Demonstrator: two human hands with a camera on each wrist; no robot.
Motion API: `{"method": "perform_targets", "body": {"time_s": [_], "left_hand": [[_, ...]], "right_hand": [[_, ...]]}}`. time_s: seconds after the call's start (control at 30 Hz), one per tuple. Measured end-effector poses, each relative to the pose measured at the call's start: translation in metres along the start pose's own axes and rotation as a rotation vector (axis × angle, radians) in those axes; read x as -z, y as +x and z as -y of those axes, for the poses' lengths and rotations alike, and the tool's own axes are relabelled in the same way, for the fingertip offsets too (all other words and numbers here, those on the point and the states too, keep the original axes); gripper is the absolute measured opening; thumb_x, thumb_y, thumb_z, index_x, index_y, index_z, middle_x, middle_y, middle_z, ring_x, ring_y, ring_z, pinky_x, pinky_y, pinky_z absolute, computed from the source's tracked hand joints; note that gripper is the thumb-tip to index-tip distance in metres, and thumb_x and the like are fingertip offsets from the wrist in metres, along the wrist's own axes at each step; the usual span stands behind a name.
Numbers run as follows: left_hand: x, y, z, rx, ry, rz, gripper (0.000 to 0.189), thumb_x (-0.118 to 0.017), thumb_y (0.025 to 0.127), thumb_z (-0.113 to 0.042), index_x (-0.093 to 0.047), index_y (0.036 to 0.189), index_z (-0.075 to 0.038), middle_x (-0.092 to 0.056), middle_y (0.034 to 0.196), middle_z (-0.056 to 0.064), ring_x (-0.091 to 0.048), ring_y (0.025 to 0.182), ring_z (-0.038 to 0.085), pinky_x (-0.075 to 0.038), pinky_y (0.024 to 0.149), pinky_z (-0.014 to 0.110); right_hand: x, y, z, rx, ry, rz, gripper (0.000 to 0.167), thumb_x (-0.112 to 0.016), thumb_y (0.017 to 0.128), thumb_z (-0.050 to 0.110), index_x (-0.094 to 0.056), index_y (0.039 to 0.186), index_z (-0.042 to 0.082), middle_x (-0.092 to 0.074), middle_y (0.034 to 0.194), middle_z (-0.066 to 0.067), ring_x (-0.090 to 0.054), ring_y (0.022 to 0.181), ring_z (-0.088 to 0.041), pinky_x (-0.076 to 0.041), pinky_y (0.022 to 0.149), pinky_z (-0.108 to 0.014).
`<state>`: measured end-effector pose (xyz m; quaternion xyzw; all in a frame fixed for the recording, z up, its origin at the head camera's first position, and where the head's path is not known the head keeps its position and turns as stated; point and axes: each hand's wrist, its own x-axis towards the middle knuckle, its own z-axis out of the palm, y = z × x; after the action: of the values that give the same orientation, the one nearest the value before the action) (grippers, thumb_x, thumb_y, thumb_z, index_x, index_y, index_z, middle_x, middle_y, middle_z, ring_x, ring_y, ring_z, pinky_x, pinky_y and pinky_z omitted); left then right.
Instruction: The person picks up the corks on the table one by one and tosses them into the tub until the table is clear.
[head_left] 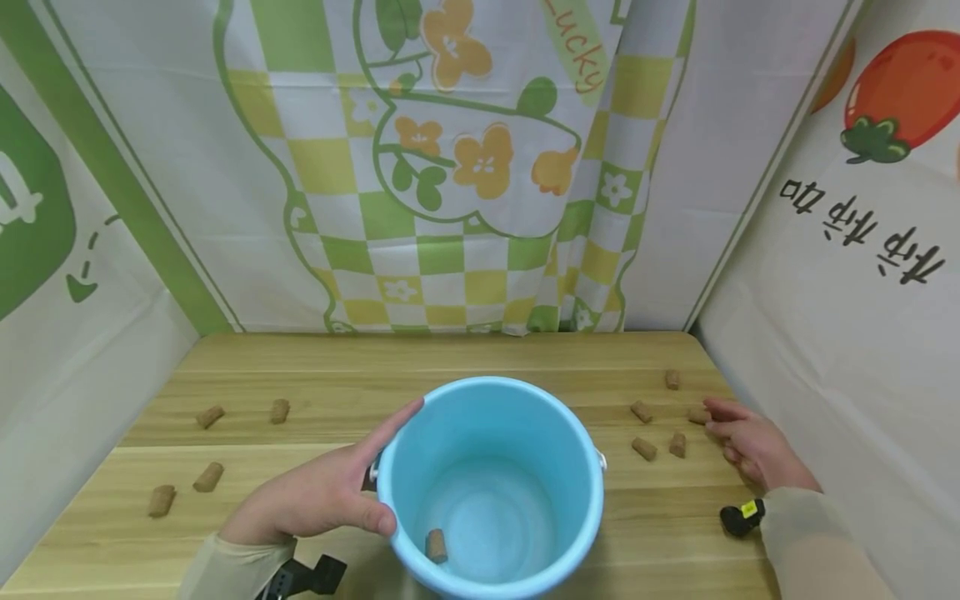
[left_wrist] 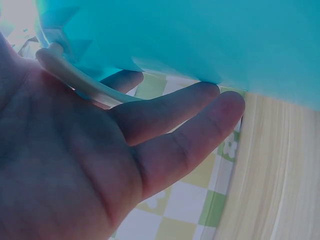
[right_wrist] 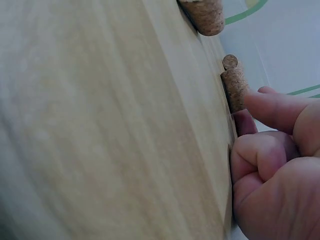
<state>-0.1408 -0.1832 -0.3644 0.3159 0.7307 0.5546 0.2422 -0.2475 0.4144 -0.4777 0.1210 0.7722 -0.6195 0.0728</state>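
Observation:
A light-blue bucket stands on the wooden table, with one cork inside at its near left. My left hand spreads along the bucket's left side, thumb at the near rim and forefinger reaching toward the far rim. In the left wrist view its extended fingers touch the outer wall beside the handle. Over at the table's right edge, my right hand pinches the end of a lying cork between thumb and forefinger. The other right fingers are curled against the tabletop.
Several corks lie scattered to the right of the bucket. Several more corks are on the table's left part. A printed curtain hangs behind the table, and a white fabric wall borders the right side.

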Motion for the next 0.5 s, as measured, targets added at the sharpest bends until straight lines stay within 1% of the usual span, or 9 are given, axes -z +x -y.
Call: {"method": "perform_targets", "body": {"time_s": [0.1,0.2,0.23,0.37,0.43,0.5], "left_hand": [[0.0002,0.0003,0.0025,-0.017,0.001,-0.004,0.113,-0.084,0.084,-0.029,0.0,0.16,-0.037,-0.034,0.153,0.016,-0.049,0.124,0.039,-0.046,0.096,0.04],[0.0003,0.0002,0.0034,-0.024,0.013,-0.009,0.113,-0.083,0.084,-0.029,-0.001,0.16,-0.037,-0.034,0.152,0.018,-0.049,0.124,0.04,-0.046,0.095,0.039],[0.0002,0.0001,0.0033,-0.028,0.018,-0.011,0.112,-0.083,0.084,-0.03,0.0,0.16,-0.036,-0.034,0.152,0.019,-0.049,0.124,0.04,-0.046,0.095,0.039],[-0.0004,-0.0001,0.0008,0.019,-0.016,-0.005,0.113,-0.083,0.083,-0.033,0.0,0.159,-0.04,-0.032,0.154,0.014,-0.049,0.126,0.036,-0.045,0.097,0.038],[-0.0009,0.0,-0.0003,0.03,-0.031,-0.001,0.113,-0.083,0.083,-0.034,0.0,0.159,-0.04,-0.032,0.155,0.013,-0.049,0.126,0.035,-0.045,0.097,0.039],[-0.0012,-0.0001,-0.0012,0.035,-0.037,0.003,0.113,-0.084,0.083,-0.034,0.0,0.16,-0.039,-0.032,0.155,0.012,-0.049,0.126,0.034,-0.045,0.097,0.039]], "right_hand": [[-0.0013,0.0009,0.0,0.0,-0.049,-0.014,0.064,-0.062,0.097,0.003,-0.033,0.154,0.001,-0.043,0.141,-0.014,-0.042,0.048,-0.002,-0.04,0.043,-0.02],[-0.0023,0.0021,0.001,-0.009,-0.056,-0.012,0.063,-0.061,0.098,0.003,-0.032,0.154,0.0,-0.042,0.143,-0.017,-0.041,0.049,-0.002,-0.04,0.044,-0.021],[-0.0023,0.002,0.0017,-0.021,-0.067,-0.012,0.062,-0.061,0.098,0.005,-0.033,0.154,0.001,-0.04,0.143,-0.017,-0.039,0.048,-0.003,-0.039,0.043,-0.022],[-0.0017,-0.0001,0.0048,-0.062,-0.12,0.005,0.061,-0.059,0.101,0.012,-0.032,0.155,0.003,-0.035,0.148,-0.018,-0.035,0.045,-0.005,-0.036,0.038,-0.026],[-0.0013,-0.0014,0.006,-0.082,-0.141,0.012,0.061,-0.058,0.102,0.015,-0.032,0.155,0.004,-0.035,0.147,-0.017,-0.033,0.044,-0.006,-0.034,0.035,-0.028],[-0.0013,-0.002,0.0064,-0.093,-0.136,0.012,0.06,-0.057,0.102,0.015,-0.033,0.155,0.004,-0.036,0.145,-0.017,-0.033,0.043,-0.007,-0.034,0.035,-0.028]]}}
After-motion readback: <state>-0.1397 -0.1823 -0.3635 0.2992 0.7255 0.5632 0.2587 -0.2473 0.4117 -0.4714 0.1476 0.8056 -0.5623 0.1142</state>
